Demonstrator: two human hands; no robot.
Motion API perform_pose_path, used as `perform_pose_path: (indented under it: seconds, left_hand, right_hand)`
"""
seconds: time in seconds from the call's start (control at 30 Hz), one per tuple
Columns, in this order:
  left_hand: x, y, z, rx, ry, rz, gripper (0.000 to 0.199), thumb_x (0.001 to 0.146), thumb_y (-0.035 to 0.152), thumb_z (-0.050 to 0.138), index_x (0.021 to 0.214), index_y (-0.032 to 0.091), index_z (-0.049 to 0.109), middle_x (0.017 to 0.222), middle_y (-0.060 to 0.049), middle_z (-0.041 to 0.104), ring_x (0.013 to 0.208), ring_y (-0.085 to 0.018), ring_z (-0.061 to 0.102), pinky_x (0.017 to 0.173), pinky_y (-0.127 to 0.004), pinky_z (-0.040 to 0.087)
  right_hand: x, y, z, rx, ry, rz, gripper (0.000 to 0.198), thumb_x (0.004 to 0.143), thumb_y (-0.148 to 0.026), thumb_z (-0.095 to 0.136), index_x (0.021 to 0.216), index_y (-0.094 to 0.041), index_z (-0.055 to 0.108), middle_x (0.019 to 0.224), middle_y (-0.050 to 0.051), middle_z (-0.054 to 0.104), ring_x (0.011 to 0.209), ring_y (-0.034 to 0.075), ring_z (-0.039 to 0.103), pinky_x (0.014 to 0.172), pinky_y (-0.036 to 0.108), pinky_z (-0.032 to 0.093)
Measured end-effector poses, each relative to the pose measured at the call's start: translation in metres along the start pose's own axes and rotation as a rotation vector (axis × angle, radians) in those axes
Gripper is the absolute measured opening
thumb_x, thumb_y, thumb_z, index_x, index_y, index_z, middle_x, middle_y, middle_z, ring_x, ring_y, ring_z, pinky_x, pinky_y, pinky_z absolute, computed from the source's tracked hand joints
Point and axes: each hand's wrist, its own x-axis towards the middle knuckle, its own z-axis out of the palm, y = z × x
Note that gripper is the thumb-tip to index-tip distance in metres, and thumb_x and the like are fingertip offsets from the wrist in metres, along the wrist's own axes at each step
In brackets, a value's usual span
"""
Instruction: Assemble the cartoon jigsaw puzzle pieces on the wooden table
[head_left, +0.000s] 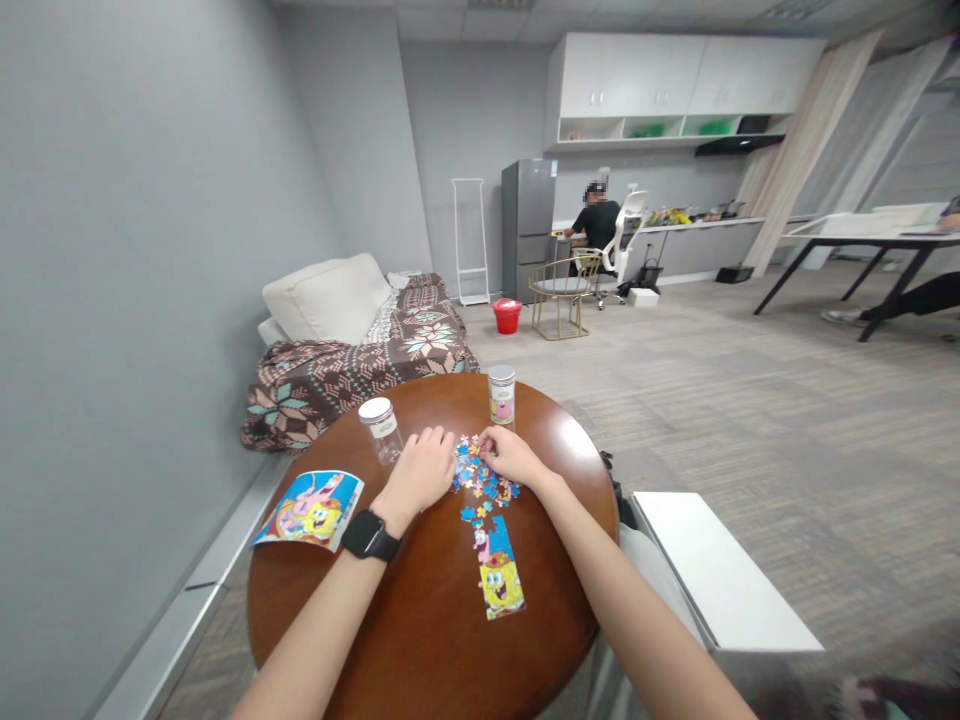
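A loose pile of jigsaw puzzle pieces point(476, 478) lies on the round wooden table point(420, 620). Along its left edge rests my left hand point(425, 465), palm down, fingers stretched out and nothing seen in them. At the upper right of the pile, my right hand point(511, 456) has its fingertips drawn together over the pieces; anything between them is too small to make out. Closer to me is a joined strip of puzzle point(499, 575) with a yellow cartoon face. A printed reference picture point(313, 508) with similar figures lies at the left, slightly curled.
A clear jar with a white lid point(382, 428) stands beyond my left hand, and a labelled jar point(502, 396) behind the pile. A white box-like surface point(724, 570) is right of the table. Further off are a covered sofa point(375, 350), a red bucket point(507, 316) and a seated person point(598, 222).
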Motion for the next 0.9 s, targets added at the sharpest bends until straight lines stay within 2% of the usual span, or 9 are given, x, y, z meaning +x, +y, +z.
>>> perform_pose_path:
  seconds: [0.13,0.27,0.37,0.47,0.53,0.6,0.77,0.9]
  left_hand:
    - [0.013,-0.008,0.016,0.008,0.012,0.027,0.019,0.091,0.019,0.039,0.097,0.014,0.056,0.098,-0.012,0.059,0.092,-0.026,0.052,0.079,-0.040,0.038]
    - [0.008,-0.017,0.039,-0.093,0.012,-0.014,0.020,0.092,0.019,0.037,0.095,0.014,0.056,0.096,-0.011,0.060,0.091,-0.025,0.054,0.080,-0.040,0.039]
    - [0.004,-0.021,0.048,-0.262,0.021,-0.098,0.019,0.093,0.019,0.037,0.096,0.016,0.055,0.097,-0.008,0.061,0.093,-0.023,0.056,0.081,-0.038,0.040]
    - [0.004,-0.021,0.047,-0.410,0.059,-0.155,0.018,0.089,0.017,0.041,0.101,0.018,0.054,0.100,-0.006,0.062,0.097,-0.021,0.056,0.083,-0.035,0.041]
    - [0.005,-0.020,0.045,-0.473,0.072,-0.169,0.017,0.088,0.017,0.043,0.099,0.019,0.055,0.099,-0.005,0.061,0.095,-0.021,0.056,0.082,-0.035,0.042]
    - [0.007,-0.019,0.043,-0.520,0.070,-0.194,0.013,0.087,0.019,0.044,0.093,0.019,0.056,0.095,-0.005,0.060,0.092,-0.020,0.056,0.080,-0.035,0.043]
    - [0.010,-0.022,0.047,-0.679,0.090,-0.282,0.009,0.082,0.017,0.051,0.089,0.019,0.056,0.091,-0.004,0.060,0.088,-0.019,0.057,0.081,-0.035,0.044]
    - [0.011,-0.024,0.053,-0.824,0.107,-0.270,0.009,0.079,0.013,0.052,0.085,0.019,0.055,0.087,-0.003,0.061,0.084,-0.017,0.057,0.079,-0.031,0.045]
  right_hand:
    - [-0.004,-0.002,-0.002,-0.056,-0.029,0.023,0.015,0.077,-0.015,0.060,0.091,-0.017,0.063,0.086,0.004,0.062,0.077,0.014,0.057,0.074,0.026,0.044]
    - [0.000,-0.014,-0.012,-0.140,-0.072,0.044,0.015,0.076,-0.014,0.058,0.089,-0.017,0.064,0.084,0.003,0.066,0.076,0.014,0.059,0.072,0.024,0.043]
    - [0.019,-0.031,-0.022,-0.222,-0.191,0.036,0.024,0.072,-0.007,0.053,0.089,-0.017,0.067,0.078,0.003,0.069,0.073,0.015,0.062,0.065,0.023,0.042]
    - [0.047,-0.044,-0.024,-0.201,-0.435,0.026,0.026,0.068,-0.005,0.054,0.085,-0.016,0.071,0.076,0.004,0.071,0.069,0.014,0.063,0.061,0.021,0.042]
    - [0.061,-0.044,-0.020,-0.152,-0.540,-0.032,0.027,0.067,-0.003,0.053,0.083,-0.016,0.071,0.074,0.002,0.070,0.068,0.013,0.063,0.061,0.019,0.043]
    - [0.066,-0.038,-0.013,-0.090,-0.524,-0.084,0.026,0.069,-0.003,0.053,0.082,-0.016,0.071,0.072,0.002,0.070,0.066,0.013,0.062,0.061,0.019,0.044]
    - [0.056,-0.017,0.001,0.024,-0.361,-0.169,0.022,0.072,-0.008,0.055,0.088,-0.017,0.069,0.070,0.000,0.067,0.062,0.012,0.058,0.060,0.021,0.044]
    - [0.051,-0.015,0.003,0.030,-0.339,-0.170,0.017,0.074,-0.009,0.055,0.085,-0.016,0.067,0.067,0.000,0.064,0.061,0.011,0.055,0.061,0.021,0.043]
